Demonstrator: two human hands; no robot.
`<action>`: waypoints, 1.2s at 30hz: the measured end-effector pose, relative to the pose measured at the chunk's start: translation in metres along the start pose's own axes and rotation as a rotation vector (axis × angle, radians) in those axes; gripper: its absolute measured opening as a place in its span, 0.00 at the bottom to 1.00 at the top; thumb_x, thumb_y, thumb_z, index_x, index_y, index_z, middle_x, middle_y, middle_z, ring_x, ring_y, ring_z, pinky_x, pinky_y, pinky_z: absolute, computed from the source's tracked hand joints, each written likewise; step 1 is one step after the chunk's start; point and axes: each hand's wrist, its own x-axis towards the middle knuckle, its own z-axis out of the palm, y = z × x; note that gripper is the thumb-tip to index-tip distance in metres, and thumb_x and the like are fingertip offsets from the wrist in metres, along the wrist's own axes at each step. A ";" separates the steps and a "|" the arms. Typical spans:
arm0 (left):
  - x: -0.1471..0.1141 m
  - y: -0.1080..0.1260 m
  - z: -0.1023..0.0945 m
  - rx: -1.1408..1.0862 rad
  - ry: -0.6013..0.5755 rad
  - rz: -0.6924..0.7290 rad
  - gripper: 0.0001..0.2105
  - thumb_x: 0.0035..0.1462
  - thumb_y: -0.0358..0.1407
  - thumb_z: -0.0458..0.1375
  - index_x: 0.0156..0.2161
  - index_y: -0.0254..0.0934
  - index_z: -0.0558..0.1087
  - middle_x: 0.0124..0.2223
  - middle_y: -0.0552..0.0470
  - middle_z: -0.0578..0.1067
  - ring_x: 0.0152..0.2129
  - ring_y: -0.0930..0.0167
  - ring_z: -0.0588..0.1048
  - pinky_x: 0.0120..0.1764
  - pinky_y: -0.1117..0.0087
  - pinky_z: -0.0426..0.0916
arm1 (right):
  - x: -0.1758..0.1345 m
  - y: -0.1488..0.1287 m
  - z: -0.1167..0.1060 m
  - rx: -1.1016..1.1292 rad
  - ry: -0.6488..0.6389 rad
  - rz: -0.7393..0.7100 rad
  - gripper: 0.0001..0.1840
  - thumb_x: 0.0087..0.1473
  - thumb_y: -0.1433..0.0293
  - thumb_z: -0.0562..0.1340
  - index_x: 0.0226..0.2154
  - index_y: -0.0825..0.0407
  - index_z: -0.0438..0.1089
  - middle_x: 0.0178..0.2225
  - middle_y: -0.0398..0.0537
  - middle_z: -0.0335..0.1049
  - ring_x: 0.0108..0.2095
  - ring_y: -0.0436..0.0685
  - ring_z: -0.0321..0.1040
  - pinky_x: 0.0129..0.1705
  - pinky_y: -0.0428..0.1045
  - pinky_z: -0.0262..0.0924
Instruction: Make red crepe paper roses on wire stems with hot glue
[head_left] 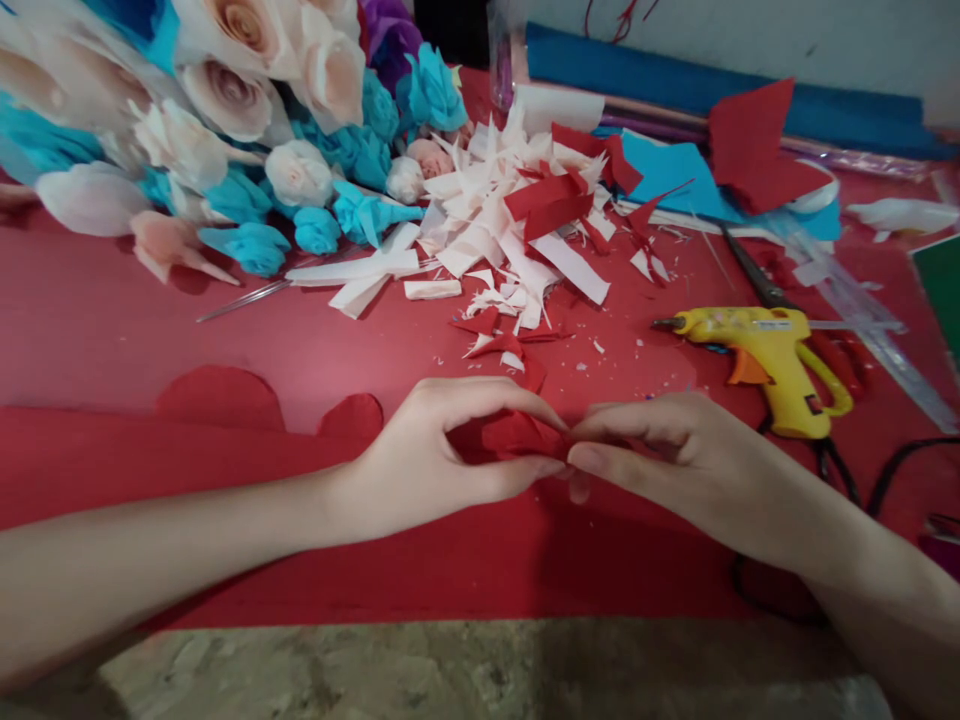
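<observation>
Between my two hands is a small rolled piece of red crepe paper (523, 434), partly hidden by the fingers. My left hand (442, 440) curls around it, thumb below and fingers above. At its right end, the thumb and fingertips of my right hand (652, 445) pinch together on the same red paper. Two rounded red paper pieces lie left of my left hand: a larger one (221, 397) and a smaller one (352, 416).
Paper flowers (298, 174) crowd the back left. White and red paper scraps (517, 215) pile up at the back middle. On the right lies a yellow glue gun (780, 360) with a black cord, scissors (754, 268) behind it. The red table's front edge is near me.
</observation>
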 end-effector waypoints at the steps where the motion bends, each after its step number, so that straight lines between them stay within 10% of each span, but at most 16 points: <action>1: 0.000 0.000 0.000 0.001 0.002 0.000 0.08 0.48 0.29 0.60 0.36 0.35 0.71 0.35 0.54 0.76 0.32 0.77 0.74 0.38 0.80 0.68 | 0.000 0.000 0.000 -0.016 0.006 -0.001 0.09 0.53 0.65 0.57 0.27 0.49 0.70 0.28 0.37 0.71 0.30 0.47 0.67 0.32 0.39 0.58; 23: 0.000 0.000 -0.001 -0.084 0.058 -0.049 0.07 0.47 0.30 0.60 0.35 0.36 0.71 0.35 0.53 0.76 0.31 0.74 0.74 0.38 0.76 0.69 | -0.011 -0.002 -0.008 -0.260 0.063 0.015 0.07 0.49 0.68 0.58 0.29 0.48 0.73 0.27 0.38 0.71 0.26 0.48 0.66 0.29 0.43 0.58; 33: 0.003 0.002 -0.001 -0.155 0.163 -0.087 0.05 0.48 0.29 0.59 0.33 0.36 0.70 0.32 0.55 0.75 0.28 0.77 0.74 0.33 0.81 0.69 | -0.030 0.031 -0.074 -0.675 -0.004 -0.136 0.06 0.46 0.66 0.61 0.28 0.44 0.75 0.26 0.38 0.73 0.25 0.47 0.69 0.26 0.42 0.58; 36: 0.003 0.003 -0.001 -0.158 0.170 -0.092 0.05 0.48 0.30 0.59 0.33 0.36 0.70 0.32 0.55 0.75 0.27 0.78 0.74 0.33 0.82 0.69 | -0.042 0.050 -0.102 -0.791 0.219 -0.051 0.01 0.39 0.68 0.66 0.20 0.45 0.74 0.20 0.35 0.71 0.19 0.44 0.65 0.21 0.41 0.51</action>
